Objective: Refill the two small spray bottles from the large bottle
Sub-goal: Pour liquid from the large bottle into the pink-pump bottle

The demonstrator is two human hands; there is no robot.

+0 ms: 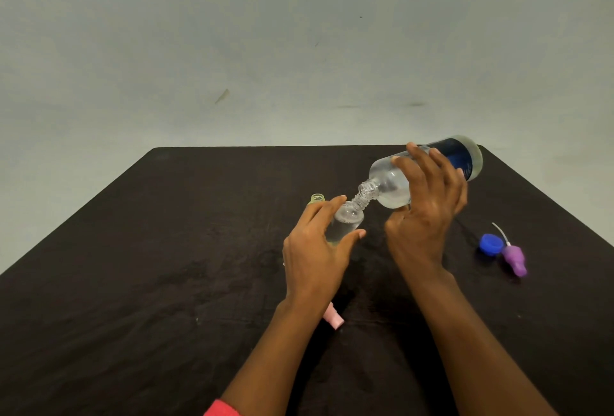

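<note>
My right hand [428, 203] grips the large clear bottle [392, 183] with a dark blue label, tipped down to the left above the table. Its threaded neck meets the open mouth of a small clear spray bottle [345, 221], which my left hand [315, 249] holds tilted with fingers around its body. A second small bottle [317, 198], yellowish and uncapped, stands just behind my left hand, mostly hidden. A purple spray top [513, 257] with its thin tube and a blue cap [491, 244] lie at the right. A pink spray top [334, 317] shows under my left wrist.
The dark cloth-covered table [166, 266] reaches to a plain pale wall at the back. Its far edge runs just behind the large bottle's base, and the right edge slants close to the purple spray top.
</note>
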